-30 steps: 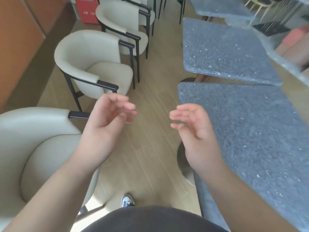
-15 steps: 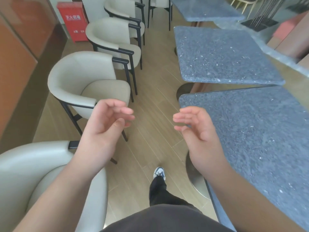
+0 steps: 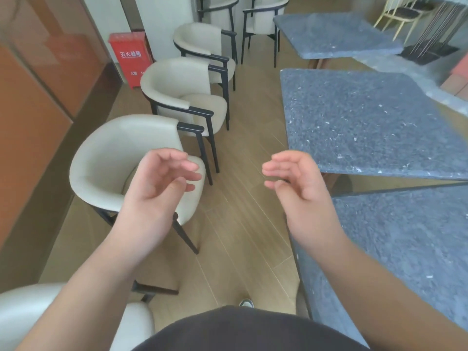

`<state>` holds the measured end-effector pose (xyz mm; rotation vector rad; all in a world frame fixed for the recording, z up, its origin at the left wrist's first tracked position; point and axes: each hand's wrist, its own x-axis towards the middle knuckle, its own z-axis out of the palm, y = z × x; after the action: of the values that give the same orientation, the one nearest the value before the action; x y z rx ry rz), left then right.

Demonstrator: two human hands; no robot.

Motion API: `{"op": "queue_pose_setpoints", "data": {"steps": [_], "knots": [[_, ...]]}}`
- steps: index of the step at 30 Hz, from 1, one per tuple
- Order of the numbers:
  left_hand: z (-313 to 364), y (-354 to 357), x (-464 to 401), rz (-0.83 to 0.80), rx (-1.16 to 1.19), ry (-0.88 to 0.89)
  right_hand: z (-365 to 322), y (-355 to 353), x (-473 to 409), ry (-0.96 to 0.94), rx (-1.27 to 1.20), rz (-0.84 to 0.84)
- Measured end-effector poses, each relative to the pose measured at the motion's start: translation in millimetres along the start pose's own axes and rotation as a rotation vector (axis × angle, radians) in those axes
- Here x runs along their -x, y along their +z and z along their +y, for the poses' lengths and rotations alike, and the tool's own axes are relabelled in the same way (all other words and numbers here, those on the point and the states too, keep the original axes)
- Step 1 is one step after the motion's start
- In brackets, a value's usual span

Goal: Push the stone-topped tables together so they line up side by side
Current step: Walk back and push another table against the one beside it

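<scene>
Three grey speckled stone-topped tables run along my right. The nearest table (image 3: 405, 236) lies at lower right, the middle table (image 3: 367, 122) stands beyond it across a wedge-shaped gap, and the far table (image 3: 334, 34) is at the top. My left hand (image 3: 157, 183) and my right hand (image 3: 296, 188) are raised over the wooden aisle, palms facing each other, fingers loosely curled and apart, holding nothing. My right hand hovers just left of the nearest table's corner and touches no table.
Cream armchairs with black frames line the left of the aisle: one near (image 3: 109, 168), one further (image 3: 182, 89), others behind. A red fire-extinguisher box (image 3: 129, 59) stands by the wall. Orange panelling (image 3: 30, 122) runs along the left. My shoe (image 3: 246, 303) is on the floor.
The view has advanced along the aisle and tilted up, so tables and chairs slid down and nearer. Both hands kept the same raised, empty pose.
</scene>
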<state>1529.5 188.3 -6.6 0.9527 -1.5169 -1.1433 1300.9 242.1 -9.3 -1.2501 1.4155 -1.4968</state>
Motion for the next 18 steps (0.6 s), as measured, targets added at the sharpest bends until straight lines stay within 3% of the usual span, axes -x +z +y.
{"op": "queue_pose_setpoints", "data": {"steps": [9, 18], "knots": [[-37.6, 26.1, -104.4, -0.059, 0.047, -0.063, 30.0, -6.6, -79.4, 0.091, 0.017, 0.06], [-93.4, 60.9, -262.1, -0.316, 0.175, -0.062, 54.1, -13.1, -176.5, 0.161, 0.066, 0.37]]}}
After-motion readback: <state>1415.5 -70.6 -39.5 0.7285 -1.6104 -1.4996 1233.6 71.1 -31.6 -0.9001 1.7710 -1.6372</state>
